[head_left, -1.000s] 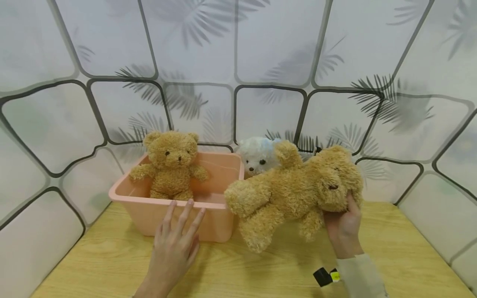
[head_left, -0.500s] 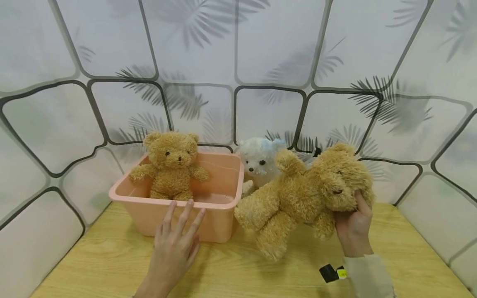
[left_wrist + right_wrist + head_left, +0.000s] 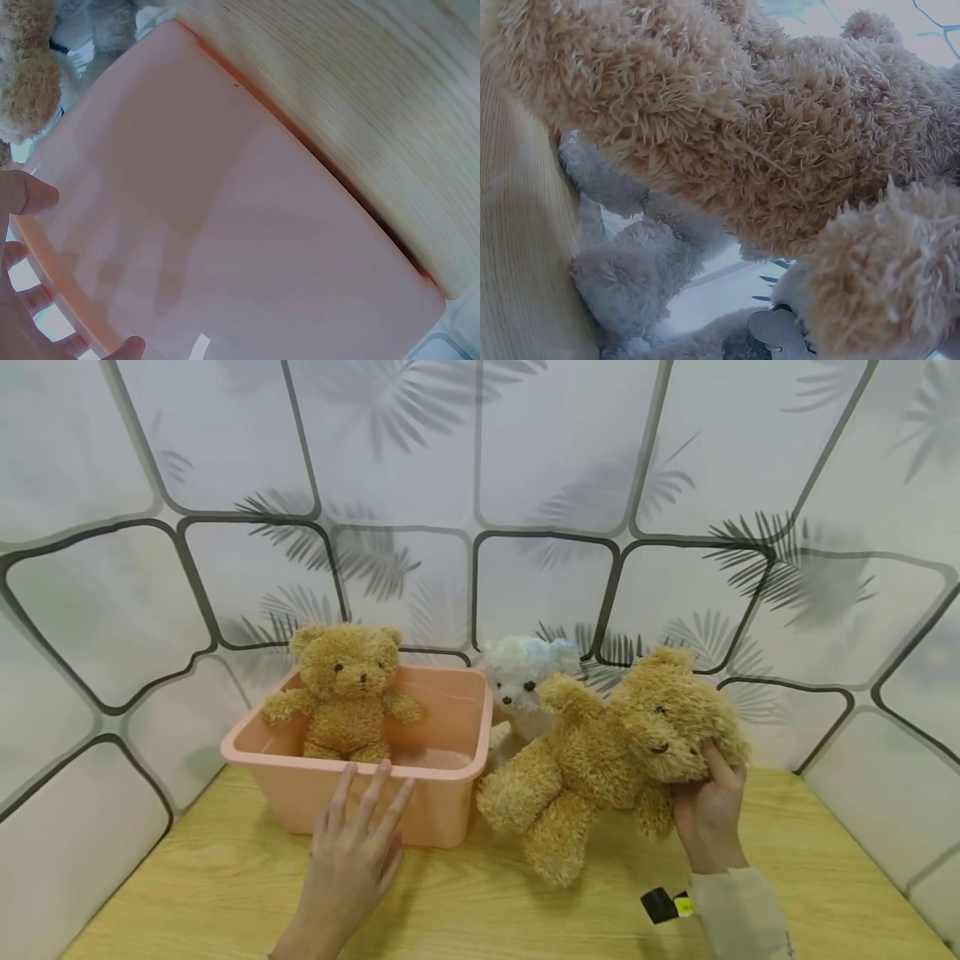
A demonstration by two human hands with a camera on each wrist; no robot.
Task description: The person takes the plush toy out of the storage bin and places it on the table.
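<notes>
My right hand [image 3: 708, 818] grips a light brown teddy bear [image 3: 600, 752] by the side of its head, thumb pressed into its face. The bear lies slanted, head up to the right and legs down to the left, beside the bin. Its shaggy body [image 3: 795, 135] fills much of the right wrist view; my right hand is not seen there. With fingers spread, my left hand [image 3: 352, 852] rests its fingertips on the front rim of the pink plastic bin [image 3: 431, 772]. Inside that bin a second brown teddy bear [image 3: 345, 693] sits upright, facing me.
A white and pale blue stuffed bear [image 3: 517, 677] sits behind the held bear, partly covered by it. Beside my right sleeve [image 3: 738, 910] shows a black piece with a yellow label [image 3: 663, 906]. The wood-grain table [image 3: 225, 877] is backed by patterned curtain walls [image 3: 547, 460].
The held bear has moved right, away from the bin, and its legs have dropped, so more of the white bear shows. My left hand and the seated bear stay put.
</notes>
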